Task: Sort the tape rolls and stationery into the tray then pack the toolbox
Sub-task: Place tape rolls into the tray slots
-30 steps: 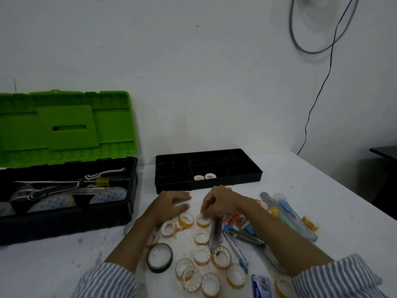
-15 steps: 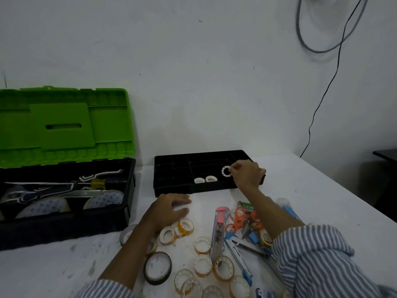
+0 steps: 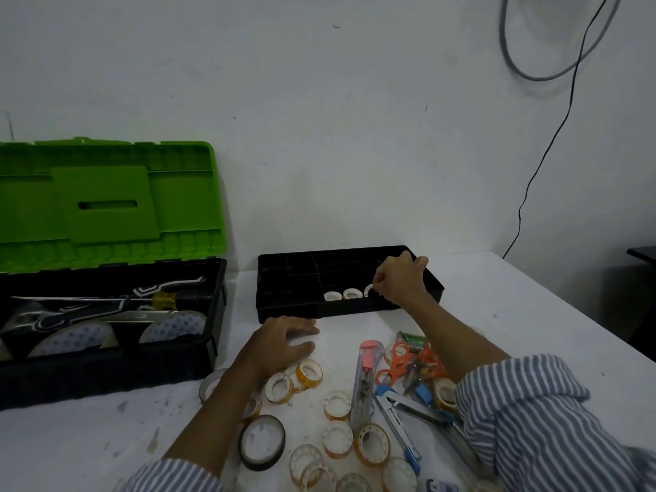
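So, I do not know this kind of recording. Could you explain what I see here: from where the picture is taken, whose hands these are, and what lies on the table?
The camera sits on a person's head, looking forward and down. No machine; both hands are bare. The right hand reaches into the black tray and pinches a small tape roll beside two rolls already there. The left hand rests flat on the white table, holding nothing. Nearby lie loose tape rolls, orange scissors and a stapler. At left stands the open toolbox with its green lid.
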### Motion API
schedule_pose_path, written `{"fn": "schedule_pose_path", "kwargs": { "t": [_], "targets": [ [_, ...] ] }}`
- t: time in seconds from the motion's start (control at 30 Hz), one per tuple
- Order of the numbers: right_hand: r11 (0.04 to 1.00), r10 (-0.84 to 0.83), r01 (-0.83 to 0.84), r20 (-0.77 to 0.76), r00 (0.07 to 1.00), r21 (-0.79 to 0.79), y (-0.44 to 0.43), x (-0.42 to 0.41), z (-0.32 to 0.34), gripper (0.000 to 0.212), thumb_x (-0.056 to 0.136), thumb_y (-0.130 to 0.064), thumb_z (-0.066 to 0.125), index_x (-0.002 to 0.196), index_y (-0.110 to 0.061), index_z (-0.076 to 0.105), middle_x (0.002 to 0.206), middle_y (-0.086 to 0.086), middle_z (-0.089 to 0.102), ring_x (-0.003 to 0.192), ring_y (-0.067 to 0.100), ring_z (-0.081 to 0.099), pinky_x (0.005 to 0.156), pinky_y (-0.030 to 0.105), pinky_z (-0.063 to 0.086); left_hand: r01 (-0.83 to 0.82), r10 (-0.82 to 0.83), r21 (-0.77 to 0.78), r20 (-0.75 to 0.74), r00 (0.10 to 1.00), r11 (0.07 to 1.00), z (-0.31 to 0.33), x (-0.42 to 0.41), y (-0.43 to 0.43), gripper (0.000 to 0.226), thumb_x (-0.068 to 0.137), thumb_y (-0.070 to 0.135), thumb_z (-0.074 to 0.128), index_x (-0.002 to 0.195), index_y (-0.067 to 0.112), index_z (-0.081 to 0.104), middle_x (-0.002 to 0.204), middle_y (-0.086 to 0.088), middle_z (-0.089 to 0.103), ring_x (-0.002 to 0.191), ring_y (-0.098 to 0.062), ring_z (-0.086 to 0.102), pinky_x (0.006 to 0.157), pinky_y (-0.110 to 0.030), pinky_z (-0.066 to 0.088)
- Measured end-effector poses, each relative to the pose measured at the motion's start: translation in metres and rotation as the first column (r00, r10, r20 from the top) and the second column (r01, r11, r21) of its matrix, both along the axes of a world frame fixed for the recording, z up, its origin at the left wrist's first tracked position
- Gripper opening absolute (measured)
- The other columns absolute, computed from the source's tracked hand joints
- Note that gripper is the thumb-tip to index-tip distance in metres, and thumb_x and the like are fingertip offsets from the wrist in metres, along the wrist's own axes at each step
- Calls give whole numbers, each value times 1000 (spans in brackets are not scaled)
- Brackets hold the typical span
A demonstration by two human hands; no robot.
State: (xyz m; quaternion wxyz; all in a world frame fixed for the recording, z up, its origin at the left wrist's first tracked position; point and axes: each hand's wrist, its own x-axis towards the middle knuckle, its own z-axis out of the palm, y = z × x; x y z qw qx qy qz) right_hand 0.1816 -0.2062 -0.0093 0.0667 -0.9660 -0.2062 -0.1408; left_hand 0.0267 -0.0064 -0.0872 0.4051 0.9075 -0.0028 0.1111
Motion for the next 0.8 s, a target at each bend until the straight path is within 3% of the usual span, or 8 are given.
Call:
{"fn": "schedule_pose_path", "kwargs": {
  "t": [0.17,0.3,0.47,0.57,0.63,0.7,0.73,0.8],
  "targets": [
    [997,-17,22,-76,997,68,-5,-5,2,26,88,-42,58,103,-25,72,107,-4,65,119,25,41,96,41,28,2,-2,1,3,1000,1000,2,-1,-1,28,77,29,70,104,32,67,120,16,60,110,3,53,97,-24,44],
    [996,-12,16,-53,999,84,-9,-8,2,35,94,-40,49,95,-15,74,107,3,63,119,29,40,95,42,29,-1,1,11,7,1000,1000,4,-1,-2,28,77,28,70,105,32,67,118,18,59,110,3,53,96,-23,43],
    [998,34,-44,-180,983,-51,-11,-10,-10,50,97,-45,37,109,-8,67,131,6,44,123,32,31,100,45,26,0,0,2,1,1000,1000,5,-1,-2,31,72,36,68,103,33,68,116,19,59,109,4,53,96,-23,44],
    [995,97,-97,-21,995,-25,-10,-17,-13,38,96,-41,43,111,-18,68,126,4,46,116,28,36,92,39,28,-2,2,-1,-7,1000,1000,6,-2,-3,35,68,41,64,102,34,68,115,20,60,108,5,54,96,-23,45],
    [974,209,-213,64,976,74,-4,-27,-12,27,91,-35,54,104,-19,70,115,3,55,109,25,43,86,35,27,-2,2,10,-11,1000,1000,7,-2,-3,33,69,40,64,102,33,68,115,19,60,108,4,54,95,-23,45],
    [875,460,-434,-90,883,214,1,-41,-7,18,87,-23,62,96,-12,73,100,4,65,96,15,58,82,28,34,-6,6,22,0,1000,1000,7,-2,-3,28,73,32,66,101,31,69,114,17,61,108,2,55,94,-25,46],
    [808,581,-519,-235,779,277,3,-51,-4,15,85,-16,65,94,-8,73,94,2,68,84,2,62,76,19,40,-9,9,28,11,1000,1000,8,-2,-3,25,76,24,66,100,28,70,113,16,61,107,1,55,93,-24,46],
    [745,659,-602,-462,593,288,8,-76,2,14,82,-11,68,94,-6,73,85,-6,68,69,-12,59,66,3,42,-23,21,55,37,999,998,9,-2,-5,27,78,10,62,100,23,71,110,14,60,105,-1,56,90,-21,46]
  ]
}}
